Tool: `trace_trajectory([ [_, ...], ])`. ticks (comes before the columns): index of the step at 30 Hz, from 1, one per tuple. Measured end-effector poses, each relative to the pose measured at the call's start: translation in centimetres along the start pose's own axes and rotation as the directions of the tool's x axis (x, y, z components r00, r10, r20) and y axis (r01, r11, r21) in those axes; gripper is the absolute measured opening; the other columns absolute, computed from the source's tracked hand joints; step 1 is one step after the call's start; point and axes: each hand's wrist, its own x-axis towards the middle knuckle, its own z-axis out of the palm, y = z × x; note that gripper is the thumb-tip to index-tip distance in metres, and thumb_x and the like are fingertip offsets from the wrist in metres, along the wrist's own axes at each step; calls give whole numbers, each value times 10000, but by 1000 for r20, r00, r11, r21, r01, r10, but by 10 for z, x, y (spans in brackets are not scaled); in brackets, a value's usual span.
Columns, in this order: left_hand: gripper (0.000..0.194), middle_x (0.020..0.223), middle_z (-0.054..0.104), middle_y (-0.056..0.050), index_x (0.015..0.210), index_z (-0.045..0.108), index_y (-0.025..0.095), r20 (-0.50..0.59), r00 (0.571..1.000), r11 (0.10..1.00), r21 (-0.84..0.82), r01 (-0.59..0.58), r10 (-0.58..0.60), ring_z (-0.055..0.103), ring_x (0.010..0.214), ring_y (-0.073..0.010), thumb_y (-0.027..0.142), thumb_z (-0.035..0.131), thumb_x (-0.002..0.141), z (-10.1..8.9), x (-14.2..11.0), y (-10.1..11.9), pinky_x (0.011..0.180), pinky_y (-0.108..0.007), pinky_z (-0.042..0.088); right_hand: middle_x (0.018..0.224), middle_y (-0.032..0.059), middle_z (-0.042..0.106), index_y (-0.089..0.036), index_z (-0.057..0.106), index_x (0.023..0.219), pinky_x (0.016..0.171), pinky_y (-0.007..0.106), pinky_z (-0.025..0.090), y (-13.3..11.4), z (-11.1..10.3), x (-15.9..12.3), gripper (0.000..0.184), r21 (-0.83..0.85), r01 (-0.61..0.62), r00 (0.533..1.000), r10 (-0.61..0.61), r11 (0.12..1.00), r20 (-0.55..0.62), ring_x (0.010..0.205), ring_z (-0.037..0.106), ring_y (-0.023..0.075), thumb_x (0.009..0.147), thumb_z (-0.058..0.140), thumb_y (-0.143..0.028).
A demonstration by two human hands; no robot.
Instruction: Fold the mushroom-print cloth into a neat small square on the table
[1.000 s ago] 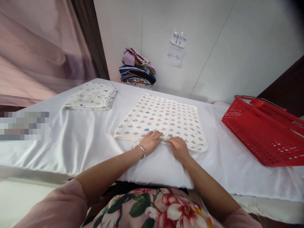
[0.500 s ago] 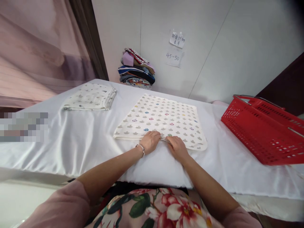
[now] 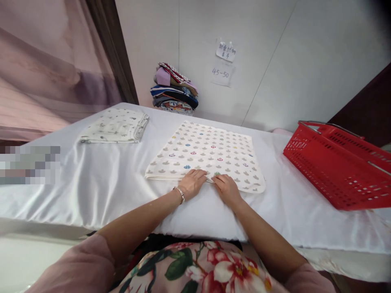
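A white cloth (image 3: 210,150) printed with grey and coloured boat-like shapes lies folded in layers before me. My left hand (image 3: 193,183) grips its near edge around the middle, fingers over the top and a bracelet at the wrist. Just to the right, my right hand (image 3: 226,189) closes on the same edge, its fingertips pinching the layers. A short stretch of the folded edge shows between the two hands. My thumbs are mostly hidden. Another patterned cloth (image 3: 114,125), folded into a thick packet, rests at the back left.
A white satin cover (image 3: 122,183) with creases spreads over the table. On the right stands a red plastic basket (image 3: 332,167) with metal handles. A stack of folded fabrics (image 3: 174,89) sits behind the table by the wall, under paper signs (image 3: 225,52).
Both hands stay on the near edge of the cloth, with the right fingers shifting slightly. The whole view has moved a little.
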Motion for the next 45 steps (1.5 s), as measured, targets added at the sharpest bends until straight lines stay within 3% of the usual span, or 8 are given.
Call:
trace_trajectory([
  [6,225,1088,573,-72,890,590,156,-19,1000,1000,-18,6,-7,493,1007,-197,64,392,838,1,-2,1,871,-349,389,1060,97,579,-179,500,1187,762,358,417,-6,-6,1,310,9,-4,1000,4,1000,-25,929,497,222,897,392,-209],
  [12,211,1076,573,-73,861,589,155,-51,998,999,-35,20,-22,494,1001,-191,69,397,839,6,-2,-2,864,-348,397,1001,88,588,-177,565,1031,762,342,408,-5,-5,0,221,102,-17,998,22,995,-53,907,498,203,901,389,-208],
  [22,227,1060,577,-66,856,581,151,-87,996,997,-72,-26,19,499,965,-177,47,381,830,5,-2,-2,857,-337,409,864,69,589,-184,615,920,699,310,349,6,-6,8,231,-16,0,1000,0,1000,3,808,462,185,893,388,-155],
  [28,199,1034,589,-73,850,571,142,-135,990,991,-133,22,-40,515,953,-175,106,376,863,7,-1,-3,847,-336,419,904,82,572,-169,589,990,718,315,363,0,-6,1,239,61,59,994,-64,996,83,829,461,187,895,370,-164],
  [33,201,1006,596,-71,869,570,139,-124,989,983,-178,51,-74,530,926,-164,133,369,880,4,1,-4,839,-329,420,927,84,574,-172,576,979,736,325,382,-1,-6,2,197,60,13,996,-19,998,88,849,477,197,890,403,-209],
  [37,192,1027,583,-63,880,580,156,-145,988,991,-125,41,-60,509,950,-174,156,388,884,-3,0,-2,832,-330,403,911,86,587,-163,580,981,724,317,401,3,0,4,216,49,-47,999,47,998,5,847,497,195,892,384,-160],
  [41,209,872,591,-32,889,591,195,-15,998,998,17,-68,68,501,807,-164,143,388,883,-6,-3,7,736,-318,386,912,84,597,-159,575,1017,724,318,412,6,3,4,222,64,-57,996,60,996,-59,848,514,192,899,387,-176],
  [45,185,841,574,-36,921,587,186,148,989,993,121,-6,-12,488,744,-163,126,424,859,-5,0,13,656,-306,366,912,80,600,-165,578,1008,724,320,414,6,4,3,230,52,-48,997,51,997,-58,843,516,191,902,374,-174],
])
